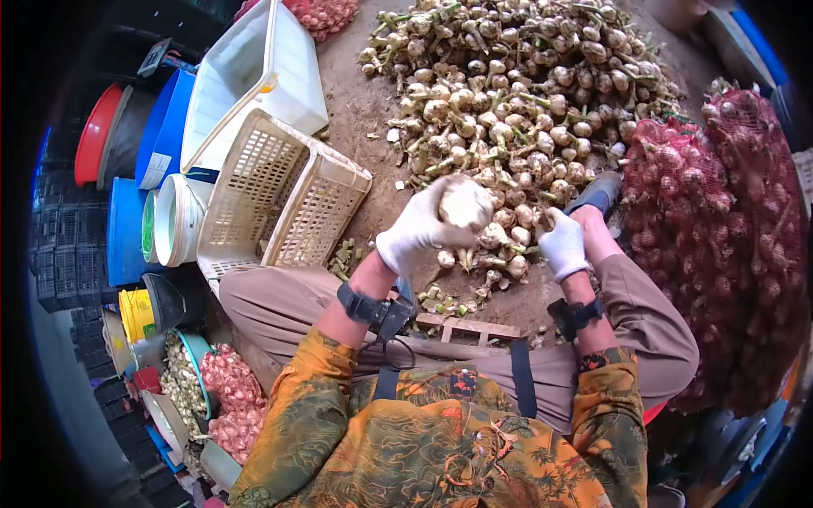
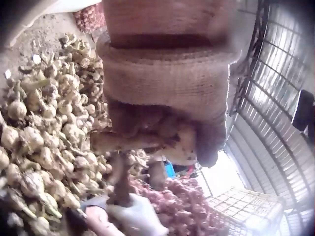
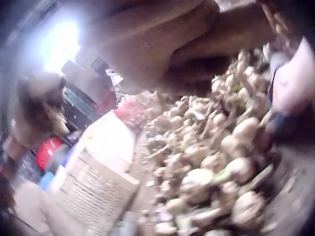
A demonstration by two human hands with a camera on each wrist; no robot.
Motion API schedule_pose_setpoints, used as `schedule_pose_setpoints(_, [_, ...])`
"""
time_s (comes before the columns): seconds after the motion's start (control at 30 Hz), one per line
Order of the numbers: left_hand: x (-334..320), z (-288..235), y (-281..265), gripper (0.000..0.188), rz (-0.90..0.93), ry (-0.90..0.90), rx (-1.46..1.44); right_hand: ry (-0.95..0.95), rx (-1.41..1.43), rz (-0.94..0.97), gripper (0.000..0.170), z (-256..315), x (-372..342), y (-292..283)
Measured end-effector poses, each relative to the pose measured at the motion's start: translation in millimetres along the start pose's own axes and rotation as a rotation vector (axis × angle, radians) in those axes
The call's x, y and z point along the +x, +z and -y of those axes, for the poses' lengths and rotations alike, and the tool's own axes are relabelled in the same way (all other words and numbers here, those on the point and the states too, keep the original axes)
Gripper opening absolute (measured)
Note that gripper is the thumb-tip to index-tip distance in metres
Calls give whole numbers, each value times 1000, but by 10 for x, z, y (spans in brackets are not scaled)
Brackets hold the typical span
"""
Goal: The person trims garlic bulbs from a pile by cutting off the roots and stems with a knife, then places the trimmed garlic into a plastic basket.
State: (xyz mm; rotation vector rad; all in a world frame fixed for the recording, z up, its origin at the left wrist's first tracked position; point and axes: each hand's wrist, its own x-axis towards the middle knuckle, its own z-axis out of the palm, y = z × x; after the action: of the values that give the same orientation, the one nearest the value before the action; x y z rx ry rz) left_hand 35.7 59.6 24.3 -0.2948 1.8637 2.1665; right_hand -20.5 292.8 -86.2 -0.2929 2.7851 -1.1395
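Observation:
White-gloved, the left hand (image 1: 417, 225) grips a pale garlic bulb (image 1: 467, 206) above the near edge of the garlic pile (image 1: 508, 110). In the left wrist view the left hand (image 2: 167, 81) curls its fingers round the bulb (image 2: 183, 146), partly hiding it. To the right, the gloved right hand (image 1: 562, 247) is closed round a dark, narrow tool (image 2: 121, 184), whose exact shape is blurred. The two hands are apart. The right hand (image 3: 147, 44) fills the top of the right wrist view, its grip hidden there.
A slatted crate (image 1: 318, 207) and white tub (image 1: 296, 72) stand at left, beside buckets (image 1: 175, 222). Red net sacks of garlic (image 1: 677, 186) line the right. Cut stem pieces (image 1: 445, 303) lie by a small wooden frame (image 1: 461, 326) before the crossed legs; a foot (image 1: 600, 193) borders the pile.

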Motion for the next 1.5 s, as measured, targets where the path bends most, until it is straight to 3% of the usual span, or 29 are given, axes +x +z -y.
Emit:
schedule_pose_setpoints(0.03, [48, 16, -5, 68, -5, -20, -208, 46, 305, 81, 16, 39, -12, -22])
schedule_pose_setpoints(0.07, [57, 29, 27, 50, 67, 41, -420, 51, 405, 141, 15, 223, -38, -135])
schedule_pose_setpoints(0.1, [79, 76, 46, 50, 77, 41, -420, 61, 506, 205, 14, 347, -93, -191])
schedule_pose_setpoints(0.17, [114, 186, 59, 42, -58, -78, -564, -129, 541, 152, 15, 410, -166, -123])
schedule_pose_setpoints(0.2, [162, 177, 25, 40, 95, -170, -446, -260, 491, 68, 19, 460, -167, -102])
schedule_pose_setpoints(0.33, [257, 198, 100, 42, 286, -373, 196, -336, 319, 20, 22, 480, -211, -148])
schedule_pose_setpoints(0.37, [302, 214, 117, 35, 291, -318, 407, -378, 244, -3, 22, 536, -219, -194])
schedule_pose_setpoints(0.4, [352, 329, 76, 35, 282, -318, 405, -418, 171, -27, 22, 576, -224, -206])
schedule_pose_setpoints(0.47, [439, 611, -42, 33, 138, 177, 775, -324, 66, 62, 23, 530, -212, -174])
schedule_pose_setpoints(0.5, [295, 198, 92, 29, 27, -85, 818, -224, -44, 145, 24, 449, -204, -161])
schedule_pose_setpoints(0.53, [302, 208, -100, 21, -9, 160, 935, -183, -63, 248, 27, 119, -150, 17])
schedule_pose_setpoints(0.57, [253, 173, -307, 22, -97, 251, 420, -22, -198, 483, 24, -61, -87, 76])
schedule_pose_setpoints(0.6, [239, 52, -501, 26, -311, 504, 543, -6, -278, 554, 22, -353, -104, 175])
schedule_pose_setpoints(0.63, [130, -170, -819, 23, -433, 583, 576, 12, -359, 634, 21, -561, -174, 260])
schedule_pose_setpoints(0.67, [58, -340, -1225, 21, -685, 557, 791, 43, -316, 580, 21, -534, -186, 252])
schedule_pose_setpoints(0.7, [-81, -592, -1540, 26, -845, 309, 1203, 63, -279, 528, 21, -447, -145, 191])
schedule_pose_setpoints(0.77, [-239, -679, -1699, 37, -1502, 430, 1817, 115, -15, 391, 20, -337, 3, 161])
schedule_pose_setpoints(0.8, [-230, -548, -1685, 42, -1478, 294, 1653, 135, 114, 331, 18, -215, 62, 122])
schedule_pose_setpoints(0.87, [49, -44, -1500, 22, -1032, 299, 1320, 167, 335, 246, 15, 53, 122, -41])
schedule_pose_setpoints(0.9, [281, 269, -1433, 23, -689, 8, 1318, 139, 286, 257, 14, 76, 147, -61])
schedule_pose_setpoints(0.93, [459, 831, -1344, 21, -472, 310, 1075, 126, 332, 263, 13, 102, 136, -74])
schedule_pose_setpoints(0.97, [639, 1048, -1096, 24, -307, 7, 1343, 117, 377, 268, 12, 113, 94, -95])
schedule_pose_setpoints(1.03, [850, 1807, -968, 39, -113, -71, 1269, 120, 349, 309, 12, 95, 17, -150])
schedule_pose_setpoints(1.07, [942, 2040, -893, 46, -65, -207, 1249, 101, 302, 263, 13, 37, -18, -118])
schedule_pose_setpoints(1.2, [1147, 2356, -829, 46, -51, -212, 1289, 158, 271, 266, 15, 13, -28, -60])
schedule_pose_setpoints(1.3, [1224, 2254, -1021, 43, 57, -196, 1262, 111, 272, 248, 15, 91, 15, -26])
schedule_pose_setpoints(1.37, [1236, 2108, -1068, 52, 116, -363, 1125, 79, 260, 229, 17, 148, 43, -48])
schedule_pose_setpoints(1.43, [1091, 1975, -1032, 45, 40, -367, 420, 69, 257, 186, 17, 123, 21, 4])
schedule_pose_setpoints(1.5, [865, 1280, -710, 50, 23, -467, 138, 38, 137, 185, 14, 159, -16, 50])
